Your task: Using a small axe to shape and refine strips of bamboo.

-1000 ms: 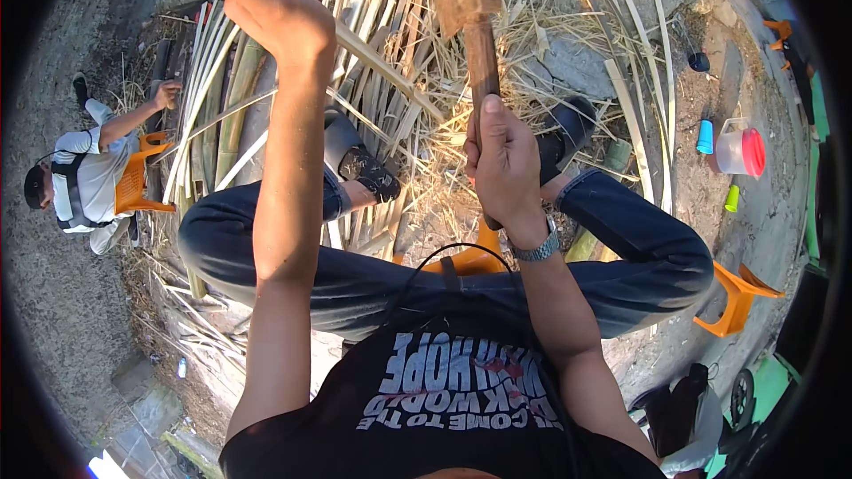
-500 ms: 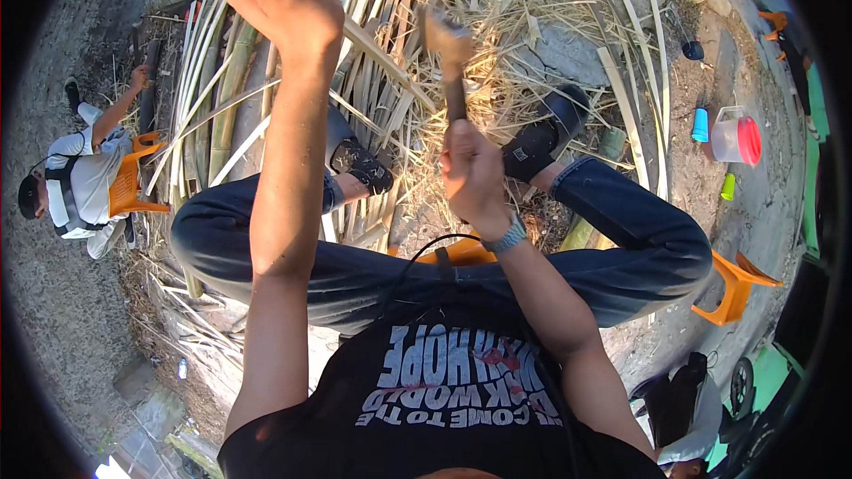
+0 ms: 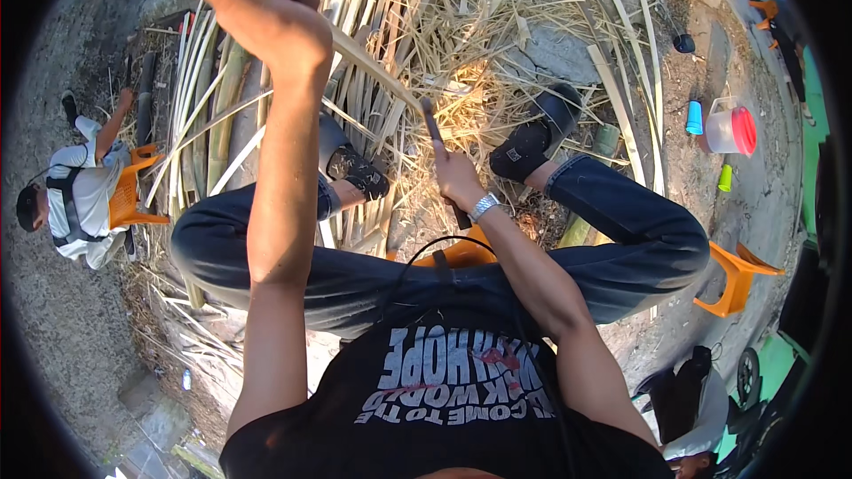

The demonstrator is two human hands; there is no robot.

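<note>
Left hand (image 3: 266, 13), upper left of frame, is raised high and clenched around the top end of a long pale-yellow split bamboo strip (image 3: 373, 66) that slants down toward frame centre. Right hand (image 3: 457, 179), centre frame, is wrapped tight on the handle of a dark narrow chopping blade (image 3: 432, 124), with the blade's edge meeting the strip's lower stretch just above the fist. Silver wristwatch (image 3: 484, 207) sits on that wrist. To do this step well, judging from the pose: keep the strip taut and steady from above, hold the blade along the grain, keep the edge angled away from the knees in dark blue jeans (image 3: 639, 231), and keep both black sandals (image 3: 537, 137) clear of the cutting line. Person sits on an orange plastic stool (image 3: 457, 253), centre. Heap of pale cut bamboo slats and dry shavings (image 3: 390, 9) fills upper centre. Containers, upper right: white plastic tub with red lid (image 3: 732, 129), small blue cylinder cup (image 3: 694, 117) just beside it, small green cylinder (image 3: 725, 177) below. Another orange stool (image 3: 732, 279) at right. Second person in white shirt (image 3: 80, 200) sits on an orange seat at left edge, well apart. No signs visible on the ground.
</note>
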